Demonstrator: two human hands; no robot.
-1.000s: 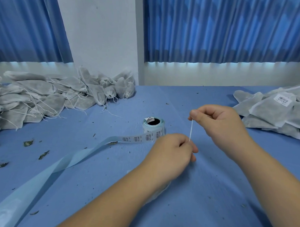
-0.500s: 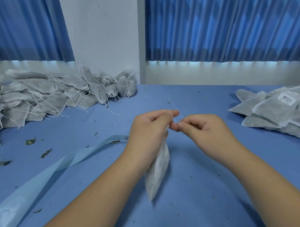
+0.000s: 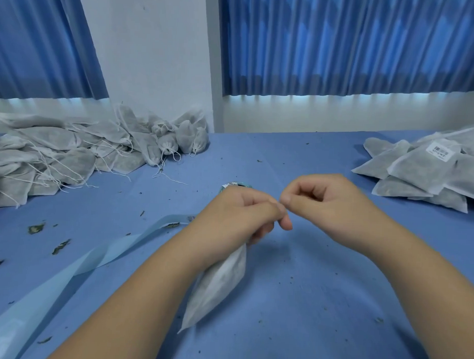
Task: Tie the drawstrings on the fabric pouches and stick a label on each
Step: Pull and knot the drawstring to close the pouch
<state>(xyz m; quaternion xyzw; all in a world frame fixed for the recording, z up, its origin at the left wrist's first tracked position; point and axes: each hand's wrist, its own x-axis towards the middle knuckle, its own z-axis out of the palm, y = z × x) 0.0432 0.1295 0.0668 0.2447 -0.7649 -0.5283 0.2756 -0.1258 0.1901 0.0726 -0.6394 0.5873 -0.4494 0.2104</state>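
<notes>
Pouch [image 3: 219, 280] slants — neck up, tip down-left.

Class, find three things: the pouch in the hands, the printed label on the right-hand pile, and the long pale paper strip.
pouch [image 3: 220, 286]: head view, middle of its hanging body.
printed label [image 3: 442, 152]: head view, centre of the white sticker.
paper strip [image 3: 98, 257]: head view, midway along its length.

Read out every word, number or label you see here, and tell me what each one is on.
On the white label stuck to the top pouch of the right pile: a barcode over one line of characters, too blurred to read.
On the label roll, mostly hidden behind the left hand: some print, too small to read.
On the backing strip, by the left wrist: dark print, too small to read.
</notes>
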